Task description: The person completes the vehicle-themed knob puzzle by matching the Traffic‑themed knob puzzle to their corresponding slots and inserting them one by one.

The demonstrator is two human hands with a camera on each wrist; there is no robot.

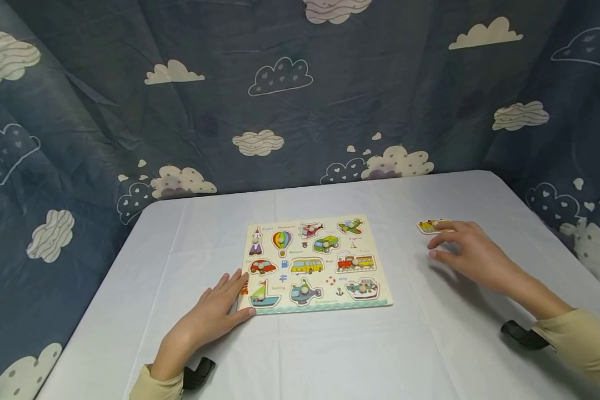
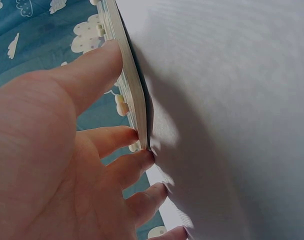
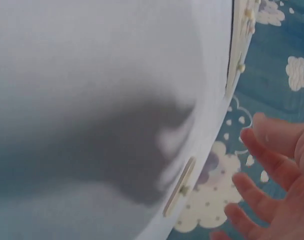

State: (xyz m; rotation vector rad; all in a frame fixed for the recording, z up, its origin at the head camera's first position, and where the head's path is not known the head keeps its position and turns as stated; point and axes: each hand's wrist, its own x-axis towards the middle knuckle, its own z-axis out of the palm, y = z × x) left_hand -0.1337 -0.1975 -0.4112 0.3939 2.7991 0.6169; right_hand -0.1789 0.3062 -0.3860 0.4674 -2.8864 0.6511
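A wooden knob puzzle board (image 1: 330, 226) with vehicle pictures lies on the white table. My left hand (image 1: 212, 311) rests at its lower left corner, fingers spread and fairly straight; the left wrist view shows the thumb (image 2: 99, 65) against the board's edge (image 2: 134, 90). To the right of the board lies a loose yellow puzzle piece (image 1: 428, 225), seemingly a bus. Its small knob (image 3: 184, 190) shows in the right wrist view. Above and beside this piece hovers my right hand (image 1: 472, 255), fingers loosely bent and holding nothing, partly covering the piece in the head view.
On the board sit several pieces, among them a red car (image 1: 263, 267), a train (image 1: 356, 263) and a ship (image 1: 362, 289). The yellow bus picture (image 1: 307, 266) on the board shows no clear knob. A dark cloud-patterned curtain (image 1: 220, 111) hangs behind the white-covered table (image 1: 330, 355).
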